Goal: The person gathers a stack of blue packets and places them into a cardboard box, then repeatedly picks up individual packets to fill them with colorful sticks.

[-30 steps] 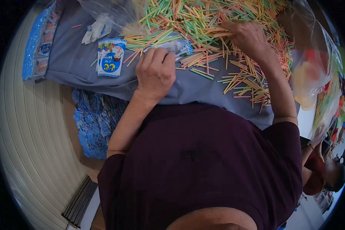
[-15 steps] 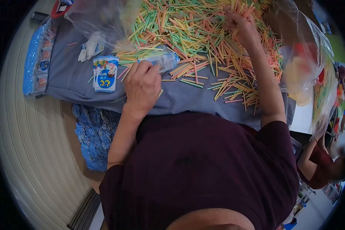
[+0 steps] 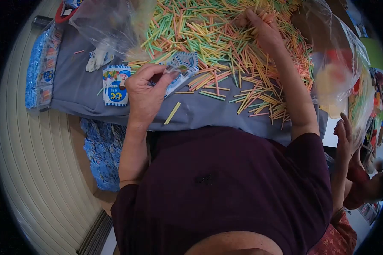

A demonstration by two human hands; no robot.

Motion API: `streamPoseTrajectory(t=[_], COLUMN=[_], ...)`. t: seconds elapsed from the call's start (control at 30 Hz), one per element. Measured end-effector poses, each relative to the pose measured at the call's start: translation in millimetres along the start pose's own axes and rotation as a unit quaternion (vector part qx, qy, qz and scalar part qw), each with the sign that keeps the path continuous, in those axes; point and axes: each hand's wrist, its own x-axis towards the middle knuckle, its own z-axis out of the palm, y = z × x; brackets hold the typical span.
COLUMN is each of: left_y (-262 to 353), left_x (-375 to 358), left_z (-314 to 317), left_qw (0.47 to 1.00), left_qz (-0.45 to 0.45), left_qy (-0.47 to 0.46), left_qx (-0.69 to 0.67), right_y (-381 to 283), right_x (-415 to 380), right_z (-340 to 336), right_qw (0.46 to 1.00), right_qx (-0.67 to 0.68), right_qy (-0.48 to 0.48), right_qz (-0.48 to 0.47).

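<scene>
My left hand [image 3: 145,91] pinches the edge of a clear and blue printed plastic packet [image 3: 187,63] between thumb and forefinger. The packet lies tilted against the near side of a large pile of thin coloured sticks [image 3: 208,32]. My right hand [image 3: 264,34] is at the far right of that pile, its fingers curled around several orange-pink sticks [image 3: 270,18]; some fingertips are hidden. Left of my left hand is a stack of printed packets [image 3: 115,87]. A pair of yellow sticks [image 3: 172,113] lies near the table's front edge.
Clear plastic bags [image 3: 110,27] flank the pile. A blue-edged bag of packets [image 3: 40,70] sits at the grey cloth's left end, near crumpled wrappers [image 3: 98,58]. At right, a co-worker's raised hand [image 3: 344,131] is close to the table. Blue patterned cloth [image 3: 102,153] hangs below.
My left hand has turned and drawn back left, and the packet is now raised at its edge. My right hand has lowered its sticks to the pile. A co-worker's arm has appeared at right.
</scene>
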Motion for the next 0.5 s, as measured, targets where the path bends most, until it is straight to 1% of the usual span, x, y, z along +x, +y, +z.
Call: streamPoseTrajectory(t=[0.03,0.1,0.17,0.2,0.3,0.37,0.43,0.5], left_y=[-0.9,1.3,9.0,7.2,2.9,4.8,6.2,6.2], left_x=[1.6,4.7,14.8,18.7,33.9,40.3,42.5,44.1], left_z=[2.5,9.6,22.9,29.2,46.2,51.7,54.1,53.6], left_qw=[1.000,1.000,0.998,0.999,0.995,0.989,0.991,0.992], left_qz=[-0.008,-0.021,0.002,-0.001,-0.013,-0.021,-0.019,-0.017], left_qy=[-0.005,-0.008,-0.029,-0.025,-0.049,-0.062,-0.049,-0.033], left_qx=[-0.010,-0.017,-0.049,-0.044,-0.082,-0.134,-0.127,-0.120], right_y=[1.9,4.9,2.3,-0.6,-7.9,-4.1,-6.1,-5.0], right_x=[1.0,-2.1,-6.3,-13.6,-22.0,-6.2,-1.8,11.2], right_z=[-3.2,-10.6,-28.0,-31.1,-9.7,28.6,53.6,56.0], right_qw=[0.999,0.999,0.998,0.998,0.998,0.998,0.997,0.996], right_qx=[-0.019,-0.019,-0.018,-0.017,-0.025,-0.034,-0.040,-0.046], right_qy=[-0.045,-0.046,-0.050,-0.051,-0.043,-0.035,-0.030,-0.027], right_qz=[-0.016,-0.016,-0.023,-0.025,-0.037,-0.046,-0.056,-0.066])
